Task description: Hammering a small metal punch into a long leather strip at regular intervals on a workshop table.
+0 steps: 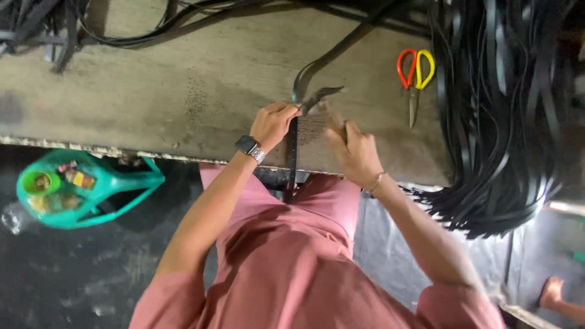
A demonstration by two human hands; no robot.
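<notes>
At the centre of the frame the left hand (275,123) is closed on a black strap (292,152), fingers curled over it where it crosses the table (183,91) edge. The strap runs from the lap up over the edge, loops past the hand and trails off toward the upper right. Just right of it, the right hand (353,155) is closed around a tool (326,103) whose blurred, dark tip sits beside the left fingers, at the strap; what kind of tool it is cannot be told. A watch (248,146) is on the left wrist and a thin bracelet (376,181) on the right.

Further out, scissors (415,76) with one orange and one yellow handle lie on the table at upper right, well apart from the hands. A thick bundle of black straps (499,122) hangs over the table's right end and fans out below it. More dark straps lie along the top edge. At lower left, below the table, stands a teal basket (109,189) with small items inside. Another person's bare foot (551,292) shows at the lower right corner.
</notes>
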